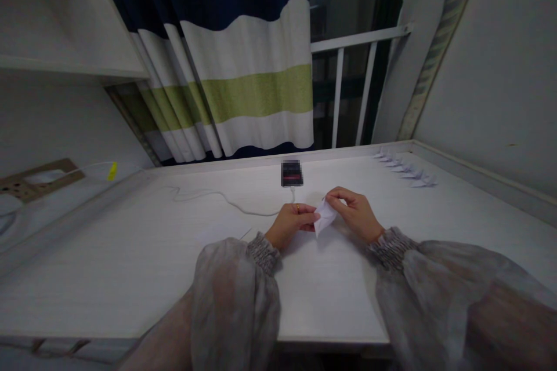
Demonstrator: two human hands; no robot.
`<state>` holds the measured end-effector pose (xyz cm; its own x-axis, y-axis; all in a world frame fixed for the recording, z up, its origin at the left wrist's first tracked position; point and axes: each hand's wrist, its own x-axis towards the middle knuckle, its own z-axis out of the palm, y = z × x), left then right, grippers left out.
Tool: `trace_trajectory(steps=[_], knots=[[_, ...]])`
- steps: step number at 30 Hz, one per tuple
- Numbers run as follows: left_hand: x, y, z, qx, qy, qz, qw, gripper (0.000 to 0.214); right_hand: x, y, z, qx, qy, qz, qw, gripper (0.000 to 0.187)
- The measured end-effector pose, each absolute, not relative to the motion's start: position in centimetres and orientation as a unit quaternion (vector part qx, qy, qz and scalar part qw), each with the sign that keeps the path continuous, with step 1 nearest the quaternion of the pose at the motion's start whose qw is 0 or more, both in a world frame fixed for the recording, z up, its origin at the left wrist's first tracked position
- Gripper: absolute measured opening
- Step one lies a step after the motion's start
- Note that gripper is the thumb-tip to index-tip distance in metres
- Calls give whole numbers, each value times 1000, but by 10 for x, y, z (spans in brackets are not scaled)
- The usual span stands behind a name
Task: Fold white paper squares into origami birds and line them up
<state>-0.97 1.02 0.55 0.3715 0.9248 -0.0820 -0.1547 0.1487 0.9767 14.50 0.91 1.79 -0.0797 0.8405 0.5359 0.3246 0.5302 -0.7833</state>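
Between both hands, just above the white tabletop, is a small folded piece of white paper with a pointed lower end. My left hand, with a ring on one finger, pinches its left side. At its upper right edge, the thumb and fingers of my right hand are closed on the paper. Part of the paper is covered by the fingers, so its full shape cannot be made out.
A small dark device with a blurred screen stands behind the hands, its white cable running left. Several folded paper figures line the back right. A thin stick-like thing lies near my left sleeve. Striped curtains hang behind.
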Motion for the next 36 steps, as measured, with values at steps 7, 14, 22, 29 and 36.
trace_trajectory(steps=[7,14,22,29,36], knots=[[-10,10,6,499,386,419,652,29,143,8,20,-420,-692,285,514,19],[-9,10,6,498,396,424,644,31,141,8,19,-418,-704,298,490,20],[-10,11,5,513,385,410,648,32,143,9,17,-420,-697,315,489,24],[-11,13,1,509,393,409,648,32,143,7,18,-418,-691,329,490,29],[-11,14,2,514,404,401,641,30,141,5,19,-428,-677,347,488,31]])
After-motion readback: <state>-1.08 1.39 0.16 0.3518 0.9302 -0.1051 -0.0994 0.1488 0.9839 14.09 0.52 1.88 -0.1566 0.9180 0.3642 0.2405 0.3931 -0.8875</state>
